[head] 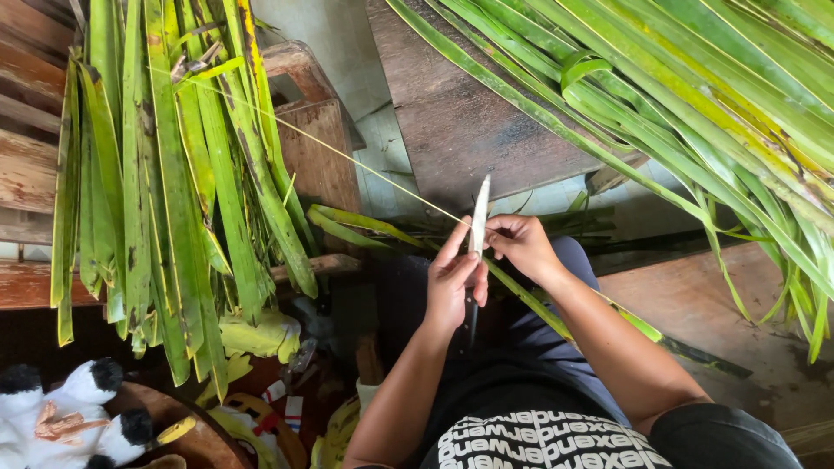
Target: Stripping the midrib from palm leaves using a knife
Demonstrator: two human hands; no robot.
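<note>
Seated at centre bottom, with both hands raised over the lap. Left hand [452, 282] just left of the knife blade [479, 217], right hand [521, 243] just right of it, blade upright between them. Leaf strip [565, 326] running from the hands down toward the right, across the right forearm. Thin midrib [347, 156] stretching from the hands up to the left. Hanging leaf bundle [174, 174] draped over the wooden bench [26, 174] at left. Loose frond pile [695, 87] at upper right, over the wooden board [460, 122]. Stuffed toy [61, 417] in the bottom left corner.
</note>
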